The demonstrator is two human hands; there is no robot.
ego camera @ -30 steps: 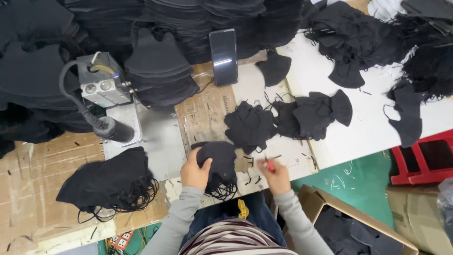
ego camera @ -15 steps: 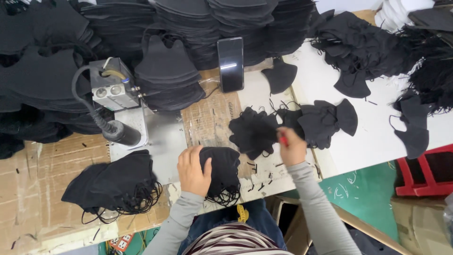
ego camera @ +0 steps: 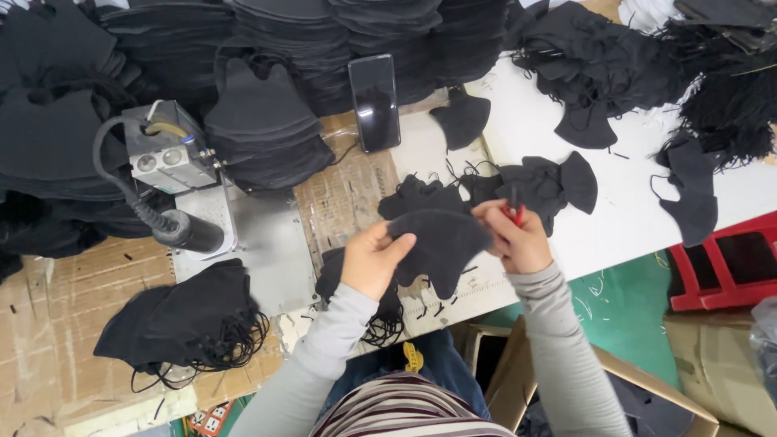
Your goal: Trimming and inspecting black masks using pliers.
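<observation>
While both hands pinch the black mask [ego camera: 441, 243] held up just right of the grey machine [ego camera: 166, 158], left hand [ego camera: 371, 260] grips its edge, right hand [ego camera: 518, 239] also clamps small red snips [ego camera: 515, 214]. Risk: blade nicks fabric, or the loop snags.

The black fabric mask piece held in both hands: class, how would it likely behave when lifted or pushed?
The black mask piece probably flops: it drapes between the left hand and right hand. It seems light, held by fingertips alone. Pushed, it would likely crumple or slide, not roll.
</observation>
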